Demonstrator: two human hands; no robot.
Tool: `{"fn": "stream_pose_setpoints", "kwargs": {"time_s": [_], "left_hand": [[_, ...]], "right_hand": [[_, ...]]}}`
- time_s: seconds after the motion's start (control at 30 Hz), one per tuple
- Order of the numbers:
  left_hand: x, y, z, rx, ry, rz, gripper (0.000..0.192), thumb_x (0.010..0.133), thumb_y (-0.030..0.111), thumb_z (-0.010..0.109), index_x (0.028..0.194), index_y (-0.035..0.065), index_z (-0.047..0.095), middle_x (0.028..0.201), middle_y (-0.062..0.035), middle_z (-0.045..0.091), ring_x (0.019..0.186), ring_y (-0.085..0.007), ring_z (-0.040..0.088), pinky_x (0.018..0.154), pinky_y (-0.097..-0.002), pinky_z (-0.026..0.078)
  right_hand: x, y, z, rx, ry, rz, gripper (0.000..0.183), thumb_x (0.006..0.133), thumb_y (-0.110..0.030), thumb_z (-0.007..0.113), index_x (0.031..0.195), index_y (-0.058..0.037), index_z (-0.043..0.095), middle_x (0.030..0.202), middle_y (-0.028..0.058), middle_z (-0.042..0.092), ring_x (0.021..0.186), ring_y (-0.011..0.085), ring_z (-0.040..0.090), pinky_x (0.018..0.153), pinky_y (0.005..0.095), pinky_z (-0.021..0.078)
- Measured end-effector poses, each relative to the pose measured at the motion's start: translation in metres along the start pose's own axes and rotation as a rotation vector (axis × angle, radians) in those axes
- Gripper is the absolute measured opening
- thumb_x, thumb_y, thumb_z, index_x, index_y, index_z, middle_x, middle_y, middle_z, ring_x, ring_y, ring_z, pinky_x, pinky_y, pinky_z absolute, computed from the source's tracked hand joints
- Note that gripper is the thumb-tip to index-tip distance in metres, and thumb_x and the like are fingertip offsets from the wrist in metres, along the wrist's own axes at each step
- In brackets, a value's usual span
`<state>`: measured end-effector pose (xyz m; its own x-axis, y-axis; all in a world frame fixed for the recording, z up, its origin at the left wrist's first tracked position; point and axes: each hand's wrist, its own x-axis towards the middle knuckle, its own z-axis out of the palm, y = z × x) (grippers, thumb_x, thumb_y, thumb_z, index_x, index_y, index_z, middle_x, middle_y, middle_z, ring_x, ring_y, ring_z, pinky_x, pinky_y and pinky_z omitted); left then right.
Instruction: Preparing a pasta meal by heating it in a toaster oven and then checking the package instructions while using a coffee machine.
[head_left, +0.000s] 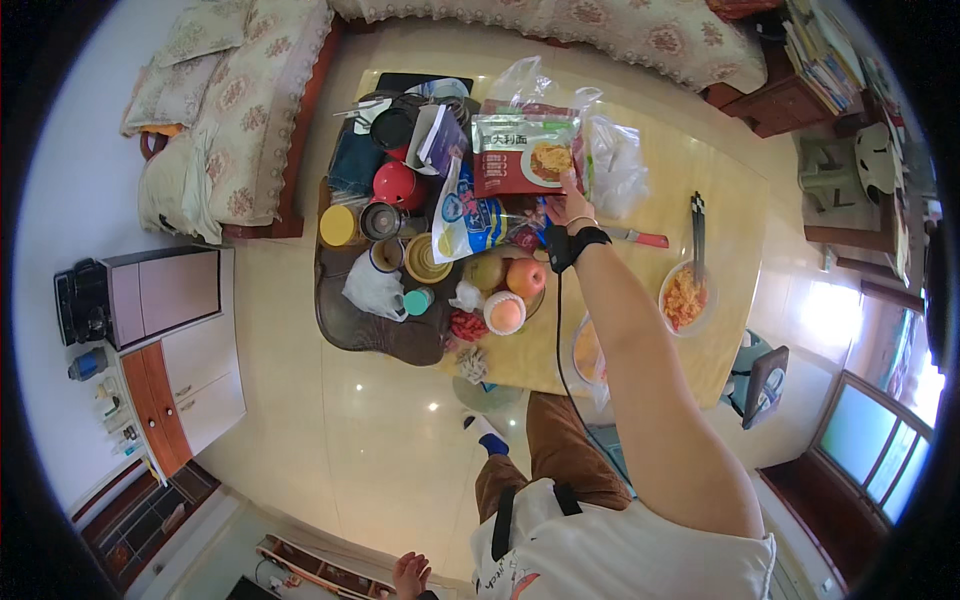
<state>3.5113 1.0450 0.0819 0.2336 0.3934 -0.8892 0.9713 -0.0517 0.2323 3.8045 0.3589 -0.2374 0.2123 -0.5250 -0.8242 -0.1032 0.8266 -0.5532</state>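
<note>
My right hand (574, 201) grips the lower right corner of a red-and-white pasta packet (499, 161), thumb on its printed front. The packet bears writing and a picture of noodles. Below it lies a blue-and-white plastic food bag (469, 217), partly covered. Clear plastic bags (616, 161) sit to the right of the packet. Close to my right wrist are an apple (526, 277), a peach in a foam net (504, 313) and a knife with a red handle (649, 239). My left hand (411, 576) hangs low at the bottom edge, away from the table, fingers loosely curled, with nothing visible in it.
Cups, a yellow-lidded jar (339, 226), a red round item (397, 184) and a purple box (442, 142) crowd the table's left side. A bowl of food (684, 296) with black chopsticks (698, 225) stands right. A black cable (559, 337) hangs from my right wrist. Sofas (247, 127) stand beyond.
</note>
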Motion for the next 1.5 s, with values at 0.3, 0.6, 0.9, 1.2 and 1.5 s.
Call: {"fn": "stream_pose_setpoints", "kwargs": {"time_s": [0.3, 0.6, 0.9, 1.2, 1.5], "left_hand": [[0.027, 0.014, 0.005, 0.061, -0.023, 0.024, 0.032, 0.089, 0.018, 0.056, 0.119, 0.0082, 0.049, 0.111, -0.0116, 0.058, 0.102, -0.0242, 0.057, 0.083, -0.0365, 0.05], [0.054, 0.079, 0.027, 0.103, -0.106, 0.241, 0.023, 0.087, 0.017, 0.059, 0.107, 0.0056, 0.055, 0.099, -0.0099, 0.063, 0.089, -0.0211, 0.062, 0.075, -0.0341, 0.052], [0.066, 0.183, 0.073, 0.291, -0.675, 0.709, 0.044, 0.094, 0.037, 0.051, 0.12, 0.0026, 0.051, 0.11, -0.0081, 0.06, 0.099, -0.0156, 0.057, 0.084, -0.0281, 0.047], [-0.03, 0.186, 0.014, -0.301, -1.142, 0.553, 0.04, 0.084, 0.015, 0.066, 0.12, 0.0055, 0.05, 0.113, -0.0073, 0.061, 0.097, -0.0174, 0.061, 0.088, -0.0335, 0.049], [-0.048, 0.163, -0.042, -0.322, -0.992, 0.827, 0.038, 0.082, 0.007, 0.067, 0.117, 0.0046, 0.052, 0.109, -0.006, 0.063, 0.097, -0.0148, 0.06, 0.085, -0.0319, 0.05]], "right_hand": [[-0.017, -0.016, 0.021, 0.216, 0.03, -0.043, 0.024, 0.074, -0.014, 0.074, 0.088, -0.009, 0.055, 0.074, 0.003, 0.057, 0.061, 0.0144, 0.055, 0.048, 0.0274, 0.0454], [-0.175, -0.04, -0.021, 0.354, -0.316, -0.262, 0.016, 0.077, 0.006, 0.063, 0.087, -0.0058, 0.058, 0.077, 0.0017, 0.059, 0.062, 0.0105, 0.053, 0.05, 0.0207, 0.042], [-0.436, 0.046, -0.075, 0.089, -0.7, 0.049, 0.02, 0.084, -0.003, 0.055, 0.103, -0.0052, 0.058, 0.097, 0.0036, 0.064, 0.083, 0.015, 0.062, 0.072, 0.0283, 0.052], [-0.572, 0.132, -0.087, -0.415, -1.075, -0.076, 0.059, 0.078, 0.006, 0.058, 0.133, -0.0022, 0.038, 0.127, 0.0071, 0.05, 0.114, 0.0185, 0.051, 0.097, 0.0324, 0.042], [-0.614, 0.137, -0.068, -0.796, -0.959, -0.074, 0.038, 0.089, -0.016, 0.058, 0.122, 0.0009, 0.051, 0.104, 0.0025, 0.06, 0.089, 0.0094, 0.057, 0.079, 0.0239, 0.0476]]}}
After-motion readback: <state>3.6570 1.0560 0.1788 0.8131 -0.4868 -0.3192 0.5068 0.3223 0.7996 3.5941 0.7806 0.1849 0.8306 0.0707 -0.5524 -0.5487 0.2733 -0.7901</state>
